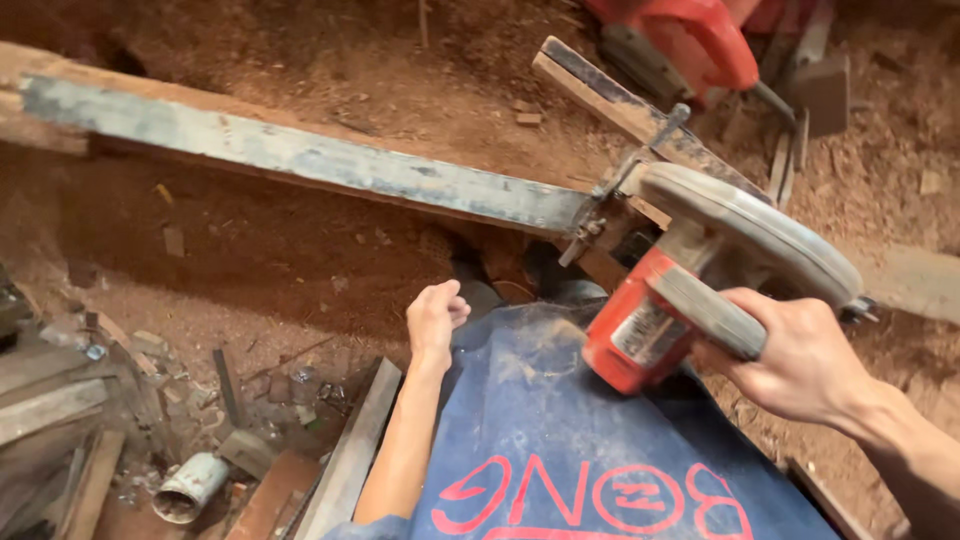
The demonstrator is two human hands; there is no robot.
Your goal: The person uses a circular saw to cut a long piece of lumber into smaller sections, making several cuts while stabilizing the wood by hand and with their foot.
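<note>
Your circular saw (700,270), red-bodied with a grey blade guard, sits at about 3 o'clock from the middle of the view, its front end resting against the long grey-painted plank (300,155) where a second plank (625,105) crosses it. Your right hand (790,355) has its fingers wrapped fully around the saw's grey handle, a tight closed grip. Your left hand (435,315) hangs free at about 6 o'clock from the plank joint, fingers curled into a loose fist, holding nothing and touching nothing.

As for progress, you look to be at the cutting stage: fresh sawdust lies on your blue apron (560,430) just below the saw, which suggests cutting has been going on, but the long plank shows no finished cut in view, and the blade itself is hidden under the guard, so I cannot tell how deep it has gone.

On the saw's red motor housing there is a small pale rectangular label (648,335), tilted, with dark print. The apron carries large red outlined lettering near the bottom edge. Further out, a second red tool (690,40) lies at 1 o'clock, a pale cylindrical can (190,488) lies on its side at 8 o'clock among wood offcuts (60,400), and reddish sawdust (250,260) covers the ground all around.
</note>
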